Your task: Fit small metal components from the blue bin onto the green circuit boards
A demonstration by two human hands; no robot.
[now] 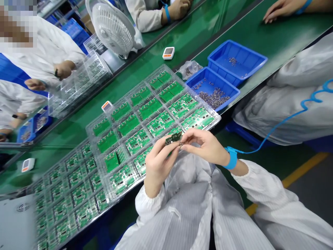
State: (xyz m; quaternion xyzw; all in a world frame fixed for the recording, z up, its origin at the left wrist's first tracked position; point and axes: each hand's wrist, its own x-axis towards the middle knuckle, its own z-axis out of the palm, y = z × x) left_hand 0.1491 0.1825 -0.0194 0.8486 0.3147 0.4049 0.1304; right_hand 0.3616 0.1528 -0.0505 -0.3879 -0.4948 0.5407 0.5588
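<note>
My left hand [159, 164] holds a small green circuit board [173, 138] by its edge with fingers and thumb. My right hand [205, 147] pinches a tiny metal part [181, 144] at the board's right edge, and a blue wrist strap [231, 158] circles that wrist. Just below my hands lies a clear plastic tray [218, 118] with rows of green circuit boards in its pockets. Its near corner is partly hidden by my left hand. Two blue bins [238, 59] of small metal parts stand beyond the tray.
The bench is topped with a green mat [197, 38]. A white fan [113, 29] and stacked clear trays [85, 83] stand across it, among co-workers' hands and sleeves. A second board tray [70, 187] lies to the left. A blue coiled cord [304, 106] runs from my wrist strap.
</note>
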